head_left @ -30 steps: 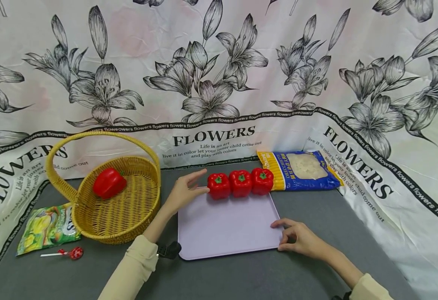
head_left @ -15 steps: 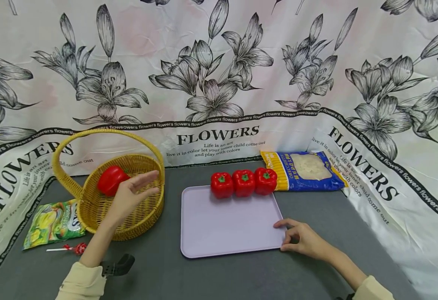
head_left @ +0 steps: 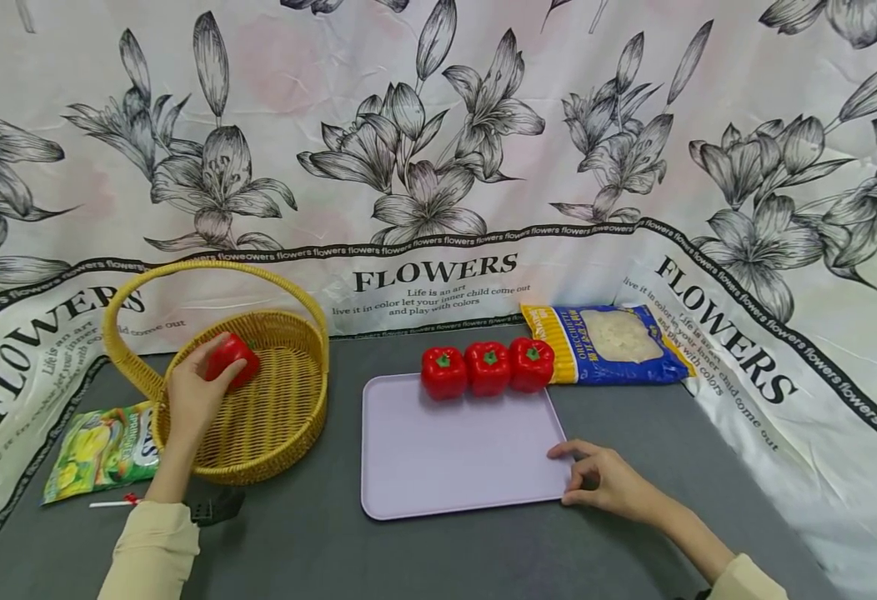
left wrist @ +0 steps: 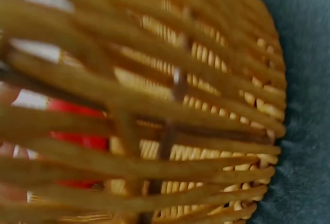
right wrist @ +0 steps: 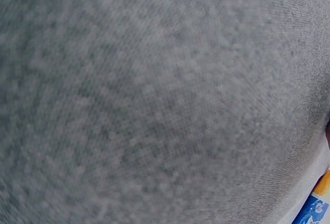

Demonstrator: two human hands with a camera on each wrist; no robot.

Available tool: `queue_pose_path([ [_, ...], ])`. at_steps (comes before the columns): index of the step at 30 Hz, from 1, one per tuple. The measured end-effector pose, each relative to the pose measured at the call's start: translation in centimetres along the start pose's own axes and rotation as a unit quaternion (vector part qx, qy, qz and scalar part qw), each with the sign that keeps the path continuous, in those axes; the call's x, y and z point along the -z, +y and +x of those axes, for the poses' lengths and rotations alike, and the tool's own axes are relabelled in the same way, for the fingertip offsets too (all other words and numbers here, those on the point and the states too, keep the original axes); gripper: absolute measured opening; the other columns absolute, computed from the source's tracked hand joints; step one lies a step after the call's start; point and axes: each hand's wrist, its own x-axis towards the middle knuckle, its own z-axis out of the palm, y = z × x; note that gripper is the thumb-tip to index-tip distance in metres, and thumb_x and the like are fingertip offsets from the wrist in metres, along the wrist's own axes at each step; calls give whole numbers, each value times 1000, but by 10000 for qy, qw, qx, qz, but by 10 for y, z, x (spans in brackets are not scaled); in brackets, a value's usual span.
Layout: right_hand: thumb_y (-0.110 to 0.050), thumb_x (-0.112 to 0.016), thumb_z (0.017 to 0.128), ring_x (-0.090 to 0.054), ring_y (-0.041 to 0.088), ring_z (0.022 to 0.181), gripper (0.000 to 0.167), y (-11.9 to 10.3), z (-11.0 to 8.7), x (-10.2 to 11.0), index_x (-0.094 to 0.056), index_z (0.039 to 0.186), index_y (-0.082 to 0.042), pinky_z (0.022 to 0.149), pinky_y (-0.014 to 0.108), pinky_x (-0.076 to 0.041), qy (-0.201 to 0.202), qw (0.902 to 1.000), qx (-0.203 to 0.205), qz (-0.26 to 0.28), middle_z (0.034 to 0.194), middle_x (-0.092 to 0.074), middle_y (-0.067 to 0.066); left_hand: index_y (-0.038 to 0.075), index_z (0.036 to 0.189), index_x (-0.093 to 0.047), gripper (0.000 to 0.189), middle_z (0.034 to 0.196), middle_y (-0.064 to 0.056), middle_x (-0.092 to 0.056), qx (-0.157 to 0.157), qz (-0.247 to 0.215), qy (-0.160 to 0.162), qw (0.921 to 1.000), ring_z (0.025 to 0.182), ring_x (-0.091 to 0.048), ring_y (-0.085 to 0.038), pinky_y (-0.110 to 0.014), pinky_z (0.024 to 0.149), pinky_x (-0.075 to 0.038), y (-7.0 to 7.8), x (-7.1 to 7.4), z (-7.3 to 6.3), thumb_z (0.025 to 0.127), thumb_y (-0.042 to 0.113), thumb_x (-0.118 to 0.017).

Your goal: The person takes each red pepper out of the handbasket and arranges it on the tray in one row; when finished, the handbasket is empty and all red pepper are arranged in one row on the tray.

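Note:
My left hand (head_left: 197, 387) reaches over the rim of the yellow wicker basket (head_left: 307, 421), its thumb and fingers around a red bell pepper (head_left: 239, 357) inside. Through gaps in the weave, the left wrist view shows the red pepper (left wrist: 80, 139) and part of the fingers (left wrist: 10, 167). My right hand (head_left: 611, 483) holds the right edge of a pale lilac tray (head_left: 461, 458) near its front corner, index finger over the rim and thumb at the corner. Along the tray's back edge, three red bell peppers (head_left: 488, 368) stand in a row, stems up.
A blue and yellow pasta bag (head_left: 611, 343) lies behind the tray, to the right of the peppers. Left of the basket is a green and yellow snack packet (head_left: 101, 450); a lollipop (head_left: 112, 503) lies in front, partly hidden by my left arm. A flowered cloth (head_left: 423, 150) hangs behind.
My left hand has moved left from beside the row of peppers, across the basket, and now grips the pepper inside it. The right hand stays at the tray's edge.

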Motion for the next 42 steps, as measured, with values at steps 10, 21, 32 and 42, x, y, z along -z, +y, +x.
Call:
queue_pose_path([
  [10,-26,-77,81,-55,21,102,16,0,0,-1,-65,71,-25,77,18,-48,52,10000,54,8,120,-61,10,-3,147,-32,69,148,-30,-30,5,1139,-537,9920,137,-23,-49,-67,102,-28,-15,1,12,90,15,-68],
  [21,-23,-78,80,-56,21,103,17,-4,1,-2,-64,70,-23,77,18,-49,142,9998,118,48,118,-61,11,-9,139,-42,63,135,-36,-36,123,1518,-638,9863,122,-36,-53,-67,96,-37,-16,-3,9,91,26,-65],
  [32,-23,-78,81,-55,20,101,16,-4,-1,-1,-65,71,-23,75,18,-49,116,9998,98,93,119,-61,12,-2,146,-31,62,136,-38,-31,-95,870,-1381,9865,121,-36,-53,-68,94,-36,-16,-4,7,99,32,-52],
  [42,-25,-78,80,-55,23,102,15,-2,0,-2,-65,71,-23,76,18,-49,67,9998,6,167,121,-60,13,-3,150,-20,68,148,-34,-24,213,-199,-1921,9809,133,-29,-51,-63,101,-31,-18,7,10,99,30,-53],
])
